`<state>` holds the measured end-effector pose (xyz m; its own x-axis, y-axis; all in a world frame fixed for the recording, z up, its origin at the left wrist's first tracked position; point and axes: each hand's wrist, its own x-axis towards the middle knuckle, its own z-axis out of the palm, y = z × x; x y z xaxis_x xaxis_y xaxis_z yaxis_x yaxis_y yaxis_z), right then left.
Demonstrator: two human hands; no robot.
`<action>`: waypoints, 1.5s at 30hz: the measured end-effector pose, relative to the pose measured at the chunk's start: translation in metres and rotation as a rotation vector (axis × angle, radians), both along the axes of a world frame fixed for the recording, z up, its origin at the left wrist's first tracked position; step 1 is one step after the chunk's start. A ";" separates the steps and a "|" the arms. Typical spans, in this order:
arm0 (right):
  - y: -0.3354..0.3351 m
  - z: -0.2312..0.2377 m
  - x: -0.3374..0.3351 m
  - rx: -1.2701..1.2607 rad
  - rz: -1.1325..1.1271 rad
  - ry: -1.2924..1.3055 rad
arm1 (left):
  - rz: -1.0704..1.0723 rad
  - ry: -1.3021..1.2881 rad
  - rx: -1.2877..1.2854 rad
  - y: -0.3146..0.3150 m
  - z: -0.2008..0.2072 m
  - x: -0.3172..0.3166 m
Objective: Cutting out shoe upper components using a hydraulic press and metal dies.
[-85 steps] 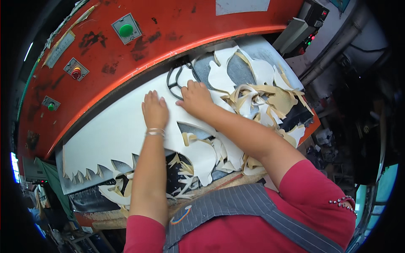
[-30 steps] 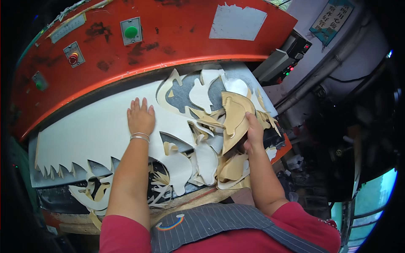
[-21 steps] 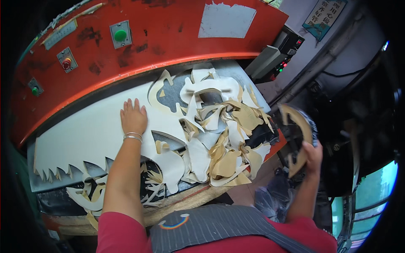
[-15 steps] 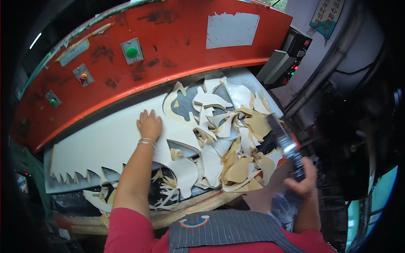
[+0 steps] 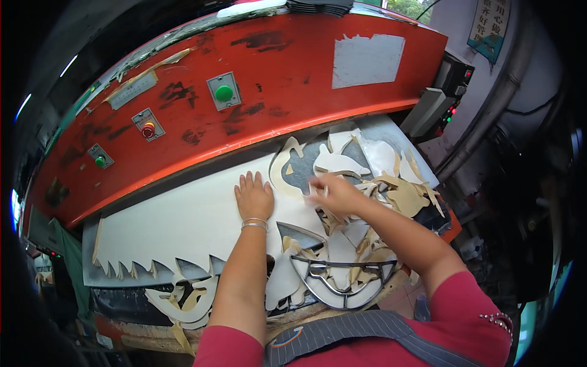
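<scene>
My left hand [image 5: 254, 197] lies flat on a stack of white sheet material [image 5: 177, 214], fingers spread, a bangle on the wrist. To its right, my right hand [image 5: 335, 192] is closed in a pinch at the sheet's cut edge; its fingertips are slightly blurred, and what they grip I cannot make out. Below my right forearm a curved metal cutting die [image 5: 345, 301] with inner bars rests on the scraps near the front edge. White and tan offcuts [image 5: 405, 197] are heaped at the right, partly hidden by my right arm.
Behind the sheets stands a red machine beam [image 5: 293, 79] with a green button [image 5: 224, 93] and a red knob [image 5: 148, 129]. A control box [image 5: 437, 101] with lit lamps is at the far right. Curved offcuts [image 5: 183, 306] hang over the wooden front edge.
My right hand has let go of the metal cutting die, which now lies on the scraps, and has moved left to the sheet's edge. My left hand still presses the white stack.
</scene>
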<state>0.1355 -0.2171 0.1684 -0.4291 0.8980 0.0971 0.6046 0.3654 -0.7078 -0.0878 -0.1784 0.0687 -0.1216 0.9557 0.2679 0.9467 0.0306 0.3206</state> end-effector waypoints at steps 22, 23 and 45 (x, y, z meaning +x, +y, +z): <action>-0.088 0.107 0.178 0.328 -0.025 1.527 | 0.011 0.049 -0.008 0.009 0.002 0.016; -0.101 0.114 0.177 0.333 -0.032 1.357 | 0.012 0.053 -0.007 0.009 0.000 0.013; -0.124 0.035 0.032 0.092 0.396 -0.011 | -0.360 -1.387 0.041 -0.253 0.152 -0.040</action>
<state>0.1672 -0.3413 0.2029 -0.7414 0.6511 0.1626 0.4121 0.6330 -0.6554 -0.1277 -0.4316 0.2210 -0.0601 0.9849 0.1625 -0.1724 -0.1706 0.9701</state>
